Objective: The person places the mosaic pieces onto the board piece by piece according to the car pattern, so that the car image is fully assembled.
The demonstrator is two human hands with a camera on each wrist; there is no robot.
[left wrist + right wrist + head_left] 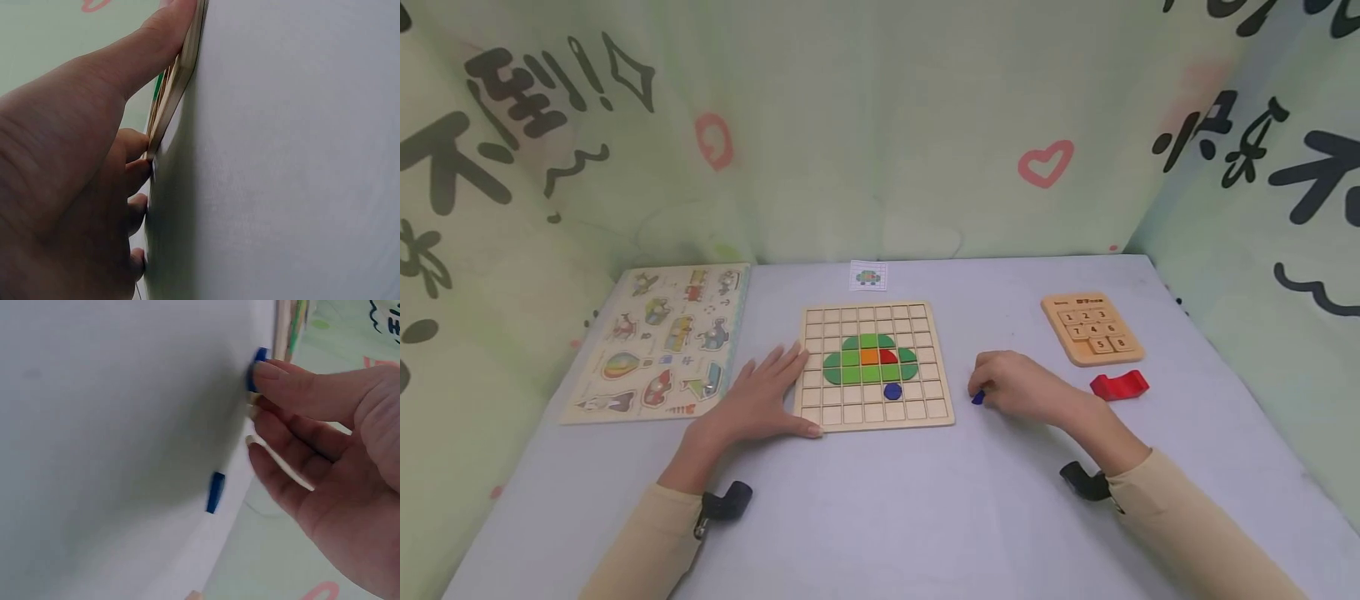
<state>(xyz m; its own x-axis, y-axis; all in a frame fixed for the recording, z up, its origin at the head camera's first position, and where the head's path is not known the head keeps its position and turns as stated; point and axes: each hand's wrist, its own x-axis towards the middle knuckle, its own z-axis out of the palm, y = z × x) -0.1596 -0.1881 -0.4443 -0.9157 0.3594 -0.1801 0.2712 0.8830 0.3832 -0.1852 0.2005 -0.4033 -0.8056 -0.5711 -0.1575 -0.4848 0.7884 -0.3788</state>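
We see the grid board (876, 367) mid-table, with open table (925, 500) in front of it and a gap on either side. Our left hand (760, 400) lies flat with straight fingers against the board's left edge, thumb along its front corner. Our right hand (1018, 387), fingers curled, pinches a small blue piece (977, 398) on the table just right of the board. A second blue piece (215, 492) lies nearby. Pale printed curtains enclose the table.
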